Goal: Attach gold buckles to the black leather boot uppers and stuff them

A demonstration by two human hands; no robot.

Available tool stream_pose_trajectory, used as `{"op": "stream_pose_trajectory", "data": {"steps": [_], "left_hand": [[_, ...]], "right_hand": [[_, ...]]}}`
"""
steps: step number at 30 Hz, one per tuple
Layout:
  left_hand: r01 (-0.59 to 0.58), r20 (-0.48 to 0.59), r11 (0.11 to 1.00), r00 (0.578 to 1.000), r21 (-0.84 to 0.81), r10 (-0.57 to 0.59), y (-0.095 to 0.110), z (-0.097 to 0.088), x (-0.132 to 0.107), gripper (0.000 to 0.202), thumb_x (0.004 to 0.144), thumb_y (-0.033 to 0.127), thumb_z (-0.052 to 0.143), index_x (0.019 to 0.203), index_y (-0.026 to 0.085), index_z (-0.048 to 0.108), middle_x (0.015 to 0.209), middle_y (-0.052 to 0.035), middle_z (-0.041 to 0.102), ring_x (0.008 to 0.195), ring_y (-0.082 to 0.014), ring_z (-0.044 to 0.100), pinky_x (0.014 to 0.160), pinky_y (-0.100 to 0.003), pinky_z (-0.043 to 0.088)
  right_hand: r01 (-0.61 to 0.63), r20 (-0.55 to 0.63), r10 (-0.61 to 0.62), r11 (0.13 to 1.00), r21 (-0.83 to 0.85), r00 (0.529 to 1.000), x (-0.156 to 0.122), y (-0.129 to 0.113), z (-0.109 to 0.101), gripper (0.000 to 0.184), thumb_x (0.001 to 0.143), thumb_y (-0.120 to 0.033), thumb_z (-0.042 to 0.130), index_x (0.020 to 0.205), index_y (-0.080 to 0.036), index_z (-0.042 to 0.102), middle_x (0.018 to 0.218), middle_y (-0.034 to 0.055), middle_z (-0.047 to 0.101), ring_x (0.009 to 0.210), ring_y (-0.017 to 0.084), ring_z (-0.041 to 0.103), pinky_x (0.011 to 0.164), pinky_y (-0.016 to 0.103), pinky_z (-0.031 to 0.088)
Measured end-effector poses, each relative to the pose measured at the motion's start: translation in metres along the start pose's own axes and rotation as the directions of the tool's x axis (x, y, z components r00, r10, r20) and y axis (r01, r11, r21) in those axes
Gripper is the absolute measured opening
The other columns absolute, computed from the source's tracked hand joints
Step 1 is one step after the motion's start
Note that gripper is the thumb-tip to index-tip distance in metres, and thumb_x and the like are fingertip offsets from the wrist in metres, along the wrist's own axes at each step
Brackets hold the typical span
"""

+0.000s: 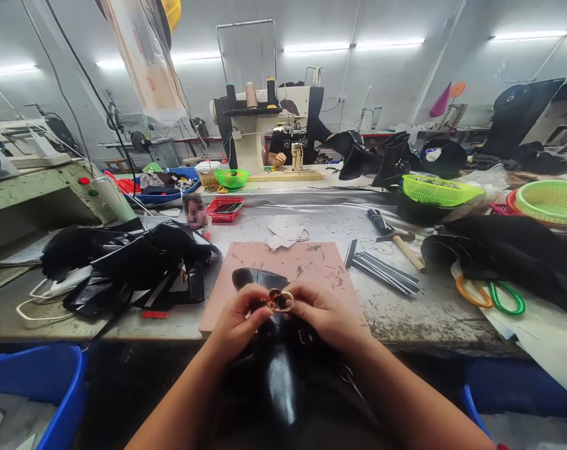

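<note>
My left hand (236,320) and my right hand (332,317) meet over the front edge of a pink board (311,257). Between their fingertips is a small gold-coloured metal buckle (289,302), pinched from both sides. A dark strap seems to pass through it, partly covered by my fingers. Glossy black leather (280,375) hangs below my hands toward my lap. Beyond my left fingers, a black leather tip (259,277) rests on the board; whether it joins the lower leather cannot be made out.
Black leather pieces (142,262) are heaped at left. To the right lie a hammer (407,251), black strips (386,273) and scissors (507,299) with orange and green handles. A sewing machine (259,131) stands ahead, with another person (283,147) behind it. Blue bins (79,387) flank me.
</note>
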State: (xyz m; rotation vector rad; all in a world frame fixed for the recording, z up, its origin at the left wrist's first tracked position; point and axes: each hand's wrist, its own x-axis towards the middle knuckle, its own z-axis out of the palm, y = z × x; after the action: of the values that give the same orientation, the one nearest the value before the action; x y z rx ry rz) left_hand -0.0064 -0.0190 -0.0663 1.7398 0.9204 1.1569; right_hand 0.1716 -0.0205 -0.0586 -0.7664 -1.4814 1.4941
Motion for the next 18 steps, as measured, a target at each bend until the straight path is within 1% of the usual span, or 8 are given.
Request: {"op": "stream_pose_trajectory", "data": {"steps": [3,5,8,11,13,15,17,18], "left_hand": [[0.015,0.042,0.995,0.999,0.097,-0.019,0.004,0.001,-0.001,0.017,0.076,0.034,0.061,0.083,0.018,0.059,0.077,-0.0032,0.062,0.072,-0.0164,0.056,0.065,-0.027,0.045],[0.060,0.065,0.984,0.995,0.169,-0.072,0.009,0.001,-0.001,0.012,0.076,0.030,0.060,0.080,0.018,0.059,0.075,-0.0019,0.062,0.068,-0.0152,0.056,0.063,-0.026,0.043],[0.102,0.095,0.970,0.987,0.222,-0.126,0.019,0.001,0.001,0.010,0.075,0.027,0.060,0.074,0.018,0.056,0.072,0.0002,0.060,0.067,-0.0140,0.054,0.063,-0.025,0.042],[0.189,0.136,0.972,0.969,0.140,-0.208,0.025,0.001,0.005,0.016,0.073,0.029,0.062,0.070,0.018,0.051,0.066,0.0024,0.055,0.061,-0.0120,0.051,0.057,-0.024,0.041],[0.276,0.204,0.960,0.938,0.048,-0.280,0.026,0.000,0.008,0.020,0.071,0.031,0.063,0.070,0.018,0.048,0.063,0.0037,0.052,0.056,-0.0108,0.049,0.052,-0.022,0.040],[0.347,0.284,0.938,0.898,0.014,-0.337,0.028,-0.001,0.012,0.021,0.069,0.032,0.064,0.073,0.018,0.049,0.065,0.0030,0.052,0.055,-0.0112,0.050,0.050,-0.023,0.042],[0.389,0.326,0.919,0.862,0.065,-0.388,0.035,-0.004,0.016,0.022,0.068,0.032,0.063,0.079,0.017,0.051,0.069,0.0013,0.054,0.055,-0.0121,0.052,0.048,-0.023,0.043],[0.392,0.335,0.912,0.848,0.121,-0.409,0.040,-0.006,0.019,0.021,0.069,0.032,0.062,0.081,0.017,0.053,0.069,0.0011,0.055,0.054,-0.0119,0.053,0.047,-0.022,0.043]], "right_hand": [[0.026,-0.077,-0.023,0.999,0.039,0.997,-0.003,-0.001,-0.001,0.023,0.075,-0.028,0.059,0.095,-0.022,0.049,0.074,-0.0021,0.054,0.068,0.012,0.051,0.062,0.026,0.040],[0.036,-0.058,-0.035,0.999,0.025,0.998,-0.006,-0.004,-0.001,0.023,0.073,-0.021,0.056,0.095,-0.021,0.050,0.079,-0.0005,0.056,0.073,0.013,0.053,0.066,0.027,0.041],[0.056,-0.038,-0.064,0.980,-0.190,0.997,-0.009,-0.009,0.002,0.024,0.072,-0.018,0.056,0.095,-0.020,0.053,0.081,0.0012,0.057,0.075,0.015,0.052,0.069,0.030,0.041],[0.038,-0.072,-0.068,0.936,-0.350,0.995,-0.007,-0.014,0.002,0.014,0.074,-0.019,0.057,0.088,-0.019,0.053,0.072,-0.0008,0.054,0.068,0.014,0.049,0.063,0.029,0.039],[0.071,-0.033,-0.089,0.931,-0.357,0.996,-0.002,-0.018,0.000,0.005,0.075,-0.017,0.057,0.077,-0.019,0.052,0.074,-0.0004,0.053,0.070,0.013,0.048,0.065,0.029,0.039],[0.175,0.000,-0.186,0.920,-0.350,0.982,0.006,-0.023,-0.002,0.008,0.074,-0.016,0.058,0.071,-0.019,0.051,0.082,0.0009,0.052,0.076,0.014,0.048,0.069,0.028,0.039],[0.267,0.023,-0.273,0.915,-0.301,0.962,0.013,-0.031,-0.003,0.008,0.075,-0.017,0.057,0.073,-0.019,0.049,0.081,0.0003,0.050,0.075,0.013,0.047,0.067,0.027,0.039],[0.282,0.051,-0.278,0.925,-0.256,0.959,0.017,-0.037,-0.002,0.007,0.077,-0.018,0.055,0.076,-0.020,0.048,0.077,-0.0007,0.050,0.071,0.012,0.048,0.064,0.026,0.039]]}}
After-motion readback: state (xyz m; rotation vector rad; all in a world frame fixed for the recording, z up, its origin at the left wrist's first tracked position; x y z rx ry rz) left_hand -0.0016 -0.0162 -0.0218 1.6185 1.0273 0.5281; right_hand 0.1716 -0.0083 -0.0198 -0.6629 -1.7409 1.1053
